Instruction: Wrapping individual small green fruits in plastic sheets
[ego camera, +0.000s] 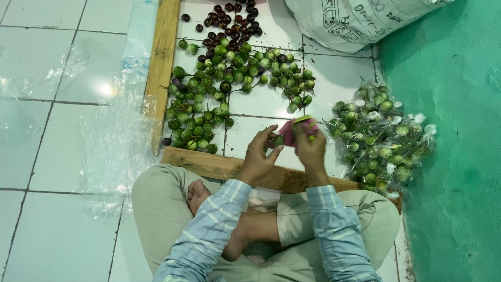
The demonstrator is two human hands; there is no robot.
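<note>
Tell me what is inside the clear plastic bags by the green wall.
The clear bags hold small round green fruits with stem caps, packed tight. Only the outer layer shows; whatever lies deeper or underneath the pile is covered.

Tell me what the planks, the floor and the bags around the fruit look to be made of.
Planks: bare, unfinished wood, judging by the pale brown grain and rough edges. Floor: glazed white tile, likely ceramic; it is glossy, with grout lines and a light glare. Bags: thin clear plastic film, crinkled and shiny, with the green fruit showing through.

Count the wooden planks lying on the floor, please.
2: one long plank running up the left of the green fruit pile, one plank crosswise before the knees, partly hidden by the hands.
</note>
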